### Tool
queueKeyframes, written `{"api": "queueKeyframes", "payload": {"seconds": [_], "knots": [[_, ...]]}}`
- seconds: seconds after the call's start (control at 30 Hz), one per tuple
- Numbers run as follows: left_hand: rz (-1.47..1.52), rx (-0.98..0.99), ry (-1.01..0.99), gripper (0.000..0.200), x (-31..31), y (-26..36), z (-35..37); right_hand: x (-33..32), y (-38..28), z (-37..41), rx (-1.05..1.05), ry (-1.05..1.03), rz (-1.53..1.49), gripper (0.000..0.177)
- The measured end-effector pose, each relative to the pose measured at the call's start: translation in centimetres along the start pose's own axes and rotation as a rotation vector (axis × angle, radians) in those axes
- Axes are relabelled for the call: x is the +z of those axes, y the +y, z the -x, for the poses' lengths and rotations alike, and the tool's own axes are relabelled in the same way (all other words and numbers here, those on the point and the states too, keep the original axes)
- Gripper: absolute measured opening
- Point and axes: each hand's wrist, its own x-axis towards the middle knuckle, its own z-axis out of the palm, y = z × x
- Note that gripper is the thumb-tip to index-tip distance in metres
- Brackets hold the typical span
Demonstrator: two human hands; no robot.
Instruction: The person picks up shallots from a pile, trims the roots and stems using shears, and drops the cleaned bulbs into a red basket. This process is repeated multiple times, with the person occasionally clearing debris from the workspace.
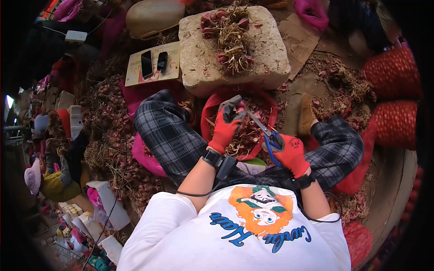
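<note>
In a red and dark-grey glove, my left hand pinches a small red onion between fingertips and thumb. My right hand, gloved the same way, grips blue-handled scissors, whose blades point up-left with their tips close to that onion. Both hands are over a red-rimmed container between my legs, holding onion skins and trimmings. Just beyond it, a bunch of red onions with dry tops lies on a pale block.
A phone and a small black device lie on a printed board left of the block. Heaped onions cover the left floor. Red mesh sacks stand right. Another person sits far left.
</note>
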Motion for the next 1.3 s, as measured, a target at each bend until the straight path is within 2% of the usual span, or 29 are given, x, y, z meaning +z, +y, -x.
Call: {"api": "queueKeyframes", "payload": {"seconds": [0.23, 0.4, 0.5, 0.53, 0.6, 0.63, 0.7, 0.83, 0.9, 0.93, 0.97, 1.0, 1.1, 1.17, 1.3], "knots": [[-0.018, 0.017, -0.058, 0.049, -0.2, -0.5, 0.0, 0.2, 1.8, 0.1, 0.004, -0.007, 0.075, 0.037], [-0.030, 0.002, -0.089, 0.047, -0.4, -0.8, 0.2, 0.2, 2.4, 0.2, -0.050, 0.041, 0.263, 0.039], [0.083, -0.115, -0.117, 0.043, -0.9, -0.7, 0.1, 0.3, 3.2, 0.2, -0.018, -0.020, 0.278, 0.038], [0.139, -0.207, -0.122, 0.040, -1.0, -0.5, -0.1, 0.3, 3.3, 0.1, 0.005, -0.057, 0.257, 0.038], [0.253, -0.392, -0.129, 0.034, -1.0, 0.0, -0.4, 0.6, 3.4, 0.0, 0.030, -0.144, -0.024, 0.034], [0.239, -0.403, -0.121, 0.031, -1.0, 0.1, -0.4, 0.8, 3.5, -0.1, 0.042, -0.188, -0.163, 0.032], [0.212, -0.421, -0.103, 0.029, -0.9, 0.3, -0.1, 1.5, 3.2, -0.9, 0.077, -0.129, -0.518, 0.032], [-0.377, -0.159, -0.328, 0.028, -1.0, 0.1, 0.3, 3.2, 0.8, -3.9, 0.072, -0.035, -1.139, 0.032], [-0.537, -0.042, -0.408, 0.028, -0.9, -1.1, 0.4, 3.6, -0.1, -5.5, 0.082, -0.031, -1.090, 0.035], [-0.368, -0.208, -0.379, 0.029, -0.8, -0.6, 0.5, 4.0, -0.5, -6.1, 0.088, -0.031, -1.066, 0.036], [-0.197, -0.369, -0.345, 0.029, -0.9, 0.1, 0.6, 4.8, -0.5, -6.7, 0.016, 0.055, -1.003, 0.032], [-0.025, -0.525, -0.306, 0.030, -0.9, 0.9, 0.7, 4.7, 0.0, -6.8, 0.095, -0.009, -1.089, 0.031], [0.195, -0.512, -0.215, 0.034, -0.6, 2.4, 1.1, 4.2, 1.7, -7.1, 0.290, -0.177, -1.324, 0.029], [0.236, -0.494, -0.257, 0.036, -0.5, 1.5, 1.1, 4.6, 2.4, -6.8, 0.354, -0.221, -1.466, 0.028], [0.360, -0.407, -0.247, 0.041, 0.1, -0.1, 1.3, 4.8, 3.4, -6.4, 0.350, -0.128, -1.419, 0.029]]}}
